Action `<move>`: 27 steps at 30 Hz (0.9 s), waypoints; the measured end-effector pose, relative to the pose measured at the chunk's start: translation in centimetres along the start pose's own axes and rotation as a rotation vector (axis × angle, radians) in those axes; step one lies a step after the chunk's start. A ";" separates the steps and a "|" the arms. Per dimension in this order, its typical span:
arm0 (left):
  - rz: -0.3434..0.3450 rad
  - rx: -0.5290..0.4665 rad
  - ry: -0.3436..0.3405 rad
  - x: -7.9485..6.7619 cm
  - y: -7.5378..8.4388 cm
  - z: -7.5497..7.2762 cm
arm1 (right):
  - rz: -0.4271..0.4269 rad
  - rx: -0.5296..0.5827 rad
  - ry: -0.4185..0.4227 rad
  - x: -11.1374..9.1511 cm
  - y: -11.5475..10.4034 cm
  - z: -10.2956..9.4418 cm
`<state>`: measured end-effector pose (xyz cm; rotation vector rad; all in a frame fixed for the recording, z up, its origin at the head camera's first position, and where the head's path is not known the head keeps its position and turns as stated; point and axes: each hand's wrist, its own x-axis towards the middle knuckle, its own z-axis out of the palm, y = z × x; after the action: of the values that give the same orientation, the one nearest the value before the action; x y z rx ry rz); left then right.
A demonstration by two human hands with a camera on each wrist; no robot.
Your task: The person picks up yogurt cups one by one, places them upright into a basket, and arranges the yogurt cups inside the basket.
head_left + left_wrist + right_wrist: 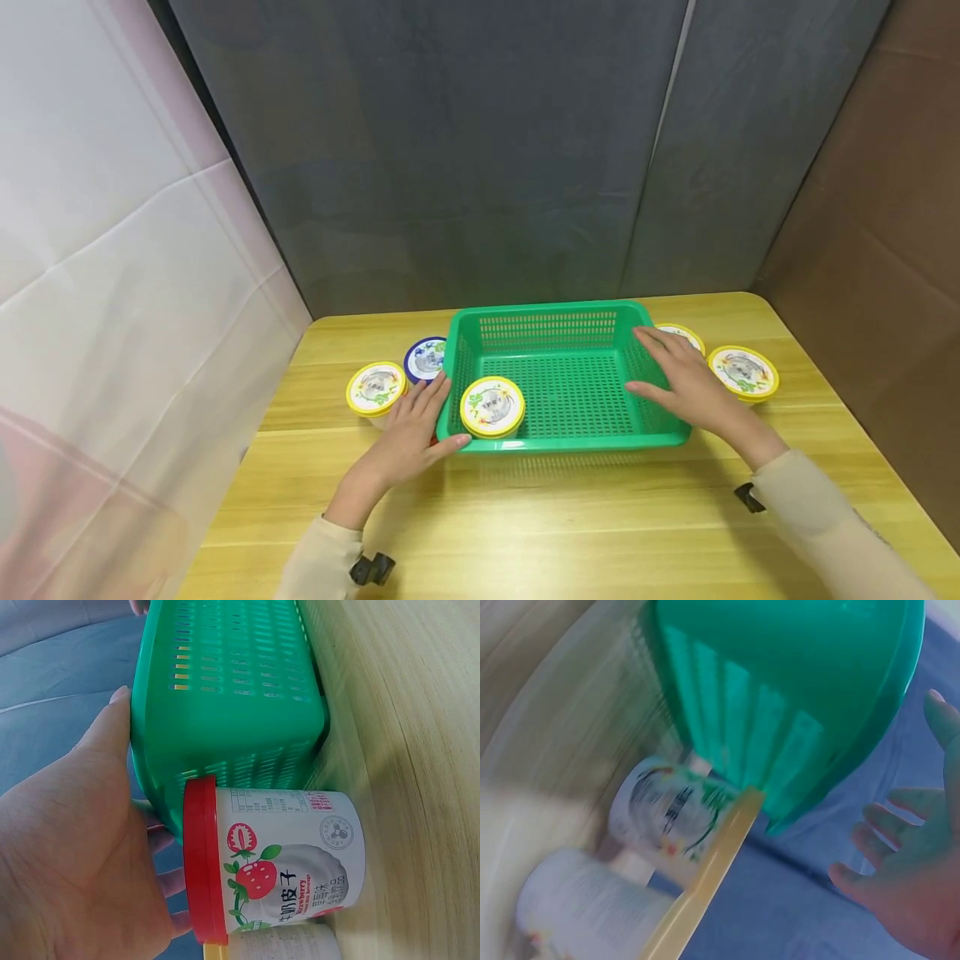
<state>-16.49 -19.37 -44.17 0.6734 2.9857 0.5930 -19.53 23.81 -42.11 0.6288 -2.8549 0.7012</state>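
A green plastic basket point(577, 443) stands on the table with one yellow-lidded cup point(492, 407) in its front left corner. My left hand point(405, 437) rests at that corner, thumb on the front rim and fingers fairly straight along the left side. In the left wrist view, a red-lidded cup with a strawberry print point(285, 862) stands beside the basket by this hand; the head view mostly hides it. Over the basket's right rim is my right hand point(686, 379), fingers spread and holding nothing. The right wrist view shows it apart from the basket wall point(780, 697).
Left of the basket stand another yellow-lidded cup point(377, 387) and a blue-lidded cup point(426, 360). To the right are two more yellow-lidded cups, one at the back point(682, 335) and one farther right point(744, 372). A grey partition point(465, 167) rises behind the wooden table point(570, 525).
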 end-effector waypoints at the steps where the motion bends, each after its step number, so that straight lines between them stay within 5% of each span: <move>1: -0.001 -0.002 -0.001 0.0 0.0 0.0 | 0.004 0.000 0.010 -0.2 0.3 -0.2; 27: -0.009 0.002 -0.003 0.0 0.2 -0.1 | 0.226 -0.032 0.114 -5.0 9.2 -3.0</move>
<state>-16.43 -19.23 -43.97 0.6604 2.9851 0.5885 -18.86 34.45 -44.40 0.2539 -2.8506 0.6959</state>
